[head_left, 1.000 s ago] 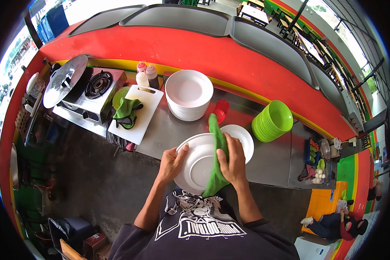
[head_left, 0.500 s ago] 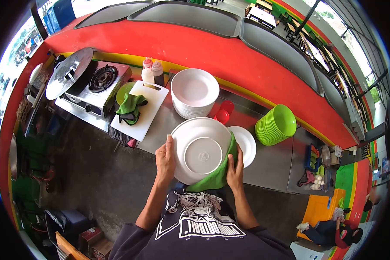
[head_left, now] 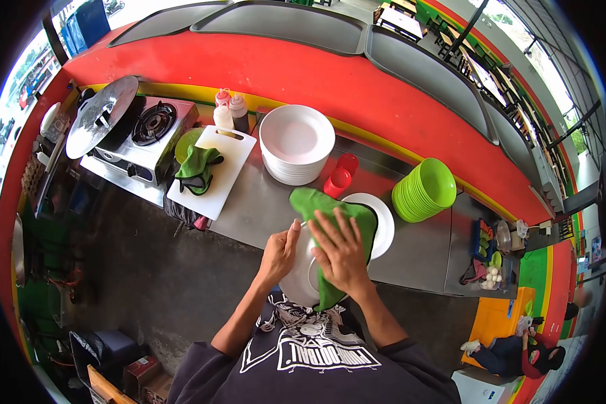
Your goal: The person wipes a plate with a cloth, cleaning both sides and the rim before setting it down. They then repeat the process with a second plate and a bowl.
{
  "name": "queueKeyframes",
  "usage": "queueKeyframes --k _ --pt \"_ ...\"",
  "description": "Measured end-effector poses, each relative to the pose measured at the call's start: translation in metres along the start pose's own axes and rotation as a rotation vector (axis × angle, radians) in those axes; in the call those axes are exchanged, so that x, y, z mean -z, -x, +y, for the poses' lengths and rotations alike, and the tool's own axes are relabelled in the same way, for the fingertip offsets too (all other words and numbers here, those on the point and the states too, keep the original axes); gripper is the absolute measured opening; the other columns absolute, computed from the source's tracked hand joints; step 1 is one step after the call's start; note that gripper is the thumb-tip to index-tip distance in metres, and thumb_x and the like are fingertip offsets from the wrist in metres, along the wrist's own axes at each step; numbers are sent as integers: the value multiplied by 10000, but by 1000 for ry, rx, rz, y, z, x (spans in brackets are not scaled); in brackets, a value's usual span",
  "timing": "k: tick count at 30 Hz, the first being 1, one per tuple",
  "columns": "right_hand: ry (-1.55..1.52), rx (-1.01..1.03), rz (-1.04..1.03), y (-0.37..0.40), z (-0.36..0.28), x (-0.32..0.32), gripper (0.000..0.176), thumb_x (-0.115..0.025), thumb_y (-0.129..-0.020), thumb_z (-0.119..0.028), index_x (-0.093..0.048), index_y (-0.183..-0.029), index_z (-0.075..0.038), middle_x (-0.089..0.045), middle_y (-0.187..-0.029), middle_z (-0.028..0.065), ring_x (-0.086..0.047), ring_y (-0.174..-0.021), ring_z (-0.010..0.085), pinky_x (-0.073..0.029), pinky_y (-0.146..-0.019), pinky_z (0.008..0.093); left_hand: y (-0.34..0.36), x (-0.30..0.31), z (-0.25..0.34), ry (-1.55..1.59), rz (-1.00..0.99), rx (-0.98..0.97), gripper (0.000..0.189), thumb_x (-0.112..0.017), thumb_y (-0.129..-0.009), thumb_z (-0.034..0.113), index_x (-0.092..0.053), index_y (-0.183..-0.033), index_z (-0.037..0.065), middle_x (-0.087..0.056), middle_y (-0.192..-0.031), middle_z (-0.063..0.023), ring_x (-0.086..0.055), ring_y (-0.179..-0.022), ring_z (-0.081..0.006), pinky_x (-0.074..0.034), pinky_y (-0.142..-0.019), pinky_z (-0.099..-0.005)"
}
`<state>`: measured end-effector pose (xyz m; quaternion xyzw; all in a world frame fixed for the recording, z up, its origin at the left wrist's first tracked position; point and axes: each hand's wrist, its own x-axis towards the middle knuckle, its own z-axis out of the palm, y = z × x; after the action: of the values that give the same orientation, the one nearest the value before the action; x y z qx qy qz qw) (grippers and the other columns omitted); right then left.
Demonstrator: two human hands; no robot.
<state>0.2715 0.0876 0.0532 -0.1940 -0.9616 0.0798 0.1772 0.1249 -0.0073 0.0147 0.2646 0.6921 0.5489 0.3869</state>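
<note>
A white plate (head_left: pixel 295 277) is held tilted in front of my body, its underside ring partly showing. My left hand (head_left: pixel 279 254) grips its left rim, thumb up along the edge. Over the plate's right side drapes a green cloth (head_left: pixel 362 225), which hides much of it. On this cloth lies my right hand (head_left: pixel 343 252), flat with the fingers spread and slightly blurred. Just beyond, a white plate (head_left: pixel 382 229) rests on the metal counter, partly covered by the cloth. A tall stack of white plates (head_left: pixel 297 138) stands farther back, beside two red cups (head_left: pixel 338 180).
Green bowls (head_left: pixel 424 190) are stacked to the right. At left are a white cutting board (head_left: pixel 225 161) with another green cloth (head_left: pixel 198 167), sauce bottles (head_left: pixel 238 113) and a gas stove (head_left: pixel 148 138) with a metal lid (head_left: pixel 104 114). A person (head_left: pixel 518 353) is at lower right.
My right hand has gone from the plate's right edge onto its underside, spreading the green cloth across it. The plate has tilted more steeply, and my left hand has shifted right with it.
</note>
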Motion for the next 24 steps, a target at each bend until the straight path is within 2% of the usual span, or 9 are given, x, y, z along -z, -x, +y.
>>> queueKeyframes --k 3,6,9,10,15,18,20,21,24 --pt "-87 71 -61 -1 -3 1 489 -468 -1020 -388 -507 -1463 -186 -432 -1547 68 -374 -1421 376 -274 -1164 530 0 -2 -10 37 5 -36 641 -437 -1060 492 -483 -667 -11 -323 -573 30 -311 -570 -66 -283 -468 -324" --pt "-142 34 11 -9 10 4 472 -458 -1032 -359 -516 -1454 -157 -447 -1533 90 -391 -1409 375 -296 -1151 516 0 2 -7 -42 37 -28 642 -441 -1062 484 -525 -679 -24 -352 -573 43 -326 -574 -60 -293 -471 -316" --pt "-317 -127 191 -11 35 -3 455 -425 -1049 -315 -517 -1446 -111 -459 -1513 129 -407 -1391 384 -314 -1135 497 -1 7 -2 96 143 3 651 -439 -1060 492 -565 -688 -28 -419 -584 54 -360 -579 -53 -317 -479 -297" --pt "-425 -179 180 -5 44 -11 480 -382 -1062 -277 -452 -1474 -41 -411 -1526 193 -390 -1395 398 -317 -1127 482 0 9 3 219 185 -31 663 -435 -1053 518 -586 -682 -11 -487 -608 51 -393 -578 -50 -337 -487 -278" --pt "-464 -344 357 25 21 -45 539 -362 -1069 -258 -296 -1533 9 -289 -1557 276 -280 -1457 413 -233 -1190 460 -7 14 -13 386 374 -83 645 -411 -1062 508 -626 -723 4 -549 -641 34 -427 -587 -45 -357 -514 -244" --pt "-642 -483 493 34 6 -54 557 -463 -1047 -246 -321 -1523 5 -334 -1546 247 -327 -1442 356 -258 -1178 431 -9 7 -16 504 460 -64 627 -392 -1073 488 -622 -734 14 -520 -638 51 -402 -584 -34 -333 -512 -233" --pt "-846 -612 569 35 0 -48 574 -525 -1031 -235 -335 -1517 5 -368 -1534 226 -365 -1423 314 -285 -1164 410 -8 6 -28 476 414 -79 627 -392 -1073 488 -623 -737 12 -532 -646 48 -400 -583 -32 -331 -508 -234" --pt "-912 -668 688 30 0 -43 576 -609 -1001 -252 -414 -1468 22 -479 -1459 187 -462 -1337 256 -354 -1117 377 -7 5 -29 463 391 -84 627 -392 -1073 488 -623 -738 12 -538 -650 46 -399 -583 -31 -330 -506 -235" --pt "-1104 -868 690 37 33 -43 524 -684 -960 -347 -595 -1298 43 -648 -1229 126 -583 -1129 196 -440 -1001 328 -4 11 -31 479 189 24 621 -405 -1073 479 -672 -794 -7 -583 -673 31 -456 -599 -27 -368 -530 -230"
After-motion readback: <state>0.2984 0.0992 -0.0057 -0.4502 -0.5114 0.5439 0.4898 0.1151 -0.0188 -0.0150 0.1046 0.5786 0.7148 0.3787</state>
